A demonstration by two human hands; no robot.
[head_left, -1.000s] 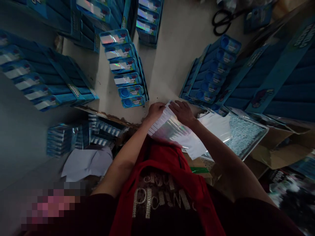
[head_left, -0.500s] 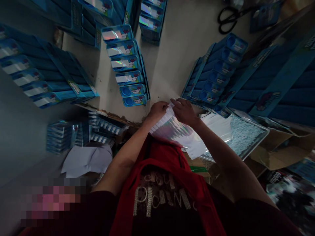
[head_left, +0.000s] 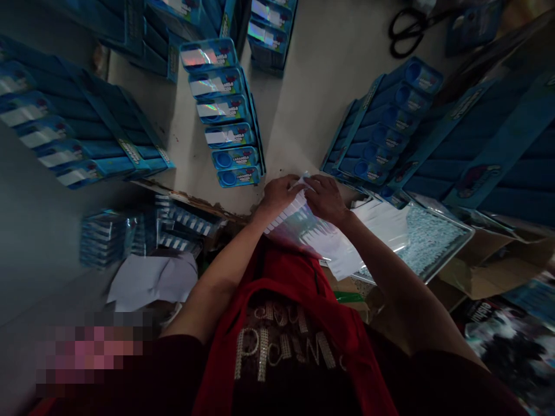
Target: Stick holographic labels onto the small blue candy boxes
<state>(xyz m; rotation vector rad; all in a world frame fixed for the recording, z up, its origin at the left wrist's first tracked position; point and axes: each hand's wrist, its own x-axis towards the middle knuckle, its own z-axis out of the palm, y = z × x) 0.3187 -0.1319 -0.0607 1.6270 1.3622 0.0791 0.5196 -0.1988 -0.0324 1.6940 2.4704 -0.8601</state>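
Note:
A shiny, translucent sheet with white strips [head_left: 295,222] lies over the lap, its top end between my hands at the table's front edge. My left hand [head_left: 280,193] is closed, thumb and fingers pinching the sheet's top end. Close beside it, my right hand [head_left: 326,197] has its fingers bent over the same end, pinching it from the right. A small whitish piece shows between the fingertips, too small to make out. Just beyond my left hand stands a row of blue boxes [head_left: 232,136] with printed fronts, some bearing shiny strips.
More blue boxes stand at the left [head_left: 87,127] and right [head_left: 381,127] of the table [head_left: 303,104]. Black scissors [head_left: 406,33] lie at the back right. Right of the lap are a tray of small pale-blue pieces [head_left: 433,234] and a cardboard box [head_left: 485,263].
My fingers have shifted slightly at the sheet's top end, and a whitish bit now stands up between them. The view has moved a little; the boxes stay put.

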